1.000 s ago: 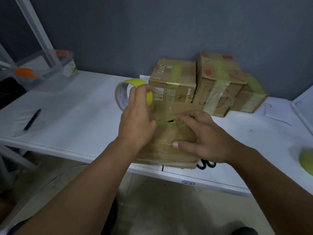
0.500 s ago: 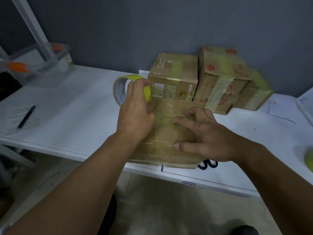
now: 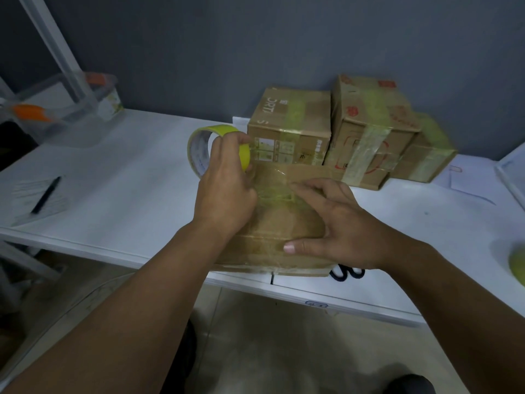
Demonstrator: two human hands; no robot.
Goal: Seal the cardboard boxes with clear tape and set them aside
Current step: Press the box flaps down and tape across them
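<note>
A cardboard box [image 3: 279, 223] lies at the front edge of the white table [image 3: 127, 180], with clear tape across its top. My left hand [image 3: 224, 189] grips a roll of tape [image 3: 199, 155] with a yellow rim at the box's far left corner. My right hand [image 3: 338, 223] lies flat on the box top, fingers spread, pressing on the tape strip. Behind this box stand three taped boxes: one at the left [image 3: 289, 126], a taller one [image 3: 372, 129] in the middle, and a smaller one [image 3: 426, 155] at the right.
Black scissor handles [image 3: 346, 273] peek out under my right wrist. A pen [image 3: 45, 194] lies on paper at the left. A clear plastic container [image 3: 68, 109] with orange clips stands at the back left. Another yellowish roll [image 3: 517, 265] sits at the right edge.
My right hand has slid further across the box top, smoothing the tape. My left hand with the roll has stayed at the far left corner. The camera view has shifted slightly.
</note>
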